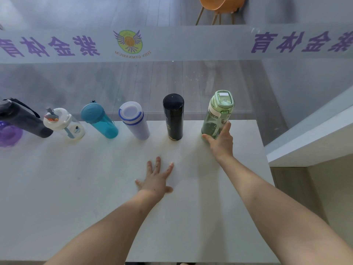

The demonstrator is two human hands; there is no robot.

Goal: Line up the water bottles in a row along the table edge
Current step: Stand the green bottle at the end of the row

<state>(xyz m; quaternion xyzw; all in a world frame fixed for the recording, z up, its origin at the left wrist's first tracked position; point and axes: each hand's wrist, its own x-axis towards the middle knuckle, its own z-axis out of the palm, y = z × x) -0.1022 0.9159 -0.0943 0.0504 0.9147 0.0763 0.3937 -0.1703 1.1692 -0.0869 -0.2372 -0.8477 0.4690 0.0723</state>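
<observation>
Several bottles stand upright in a row along the far edge of the white table (95,188). From the left: a purple bottle (7,134), a dark grey bottle with a strap (21,119), a clear bottle with a white lid (65,124), a teal bottle (99,120), a white bottle with blue rings (134,121), a black flask (173,116) and a green bottle (216,115). My right hand (219,142) wraps the base of the green bottle at the row's right end. My left hand (157,176) lies flat on the table, fingers spread, holding nothing.
A glass wall with purple lettering and a round logo (129,42) rises right behind the table's far edge. The table's right edge runs near a white ledge (309,138). An orange chair (219,6) stands beyond the glass.
</observation>
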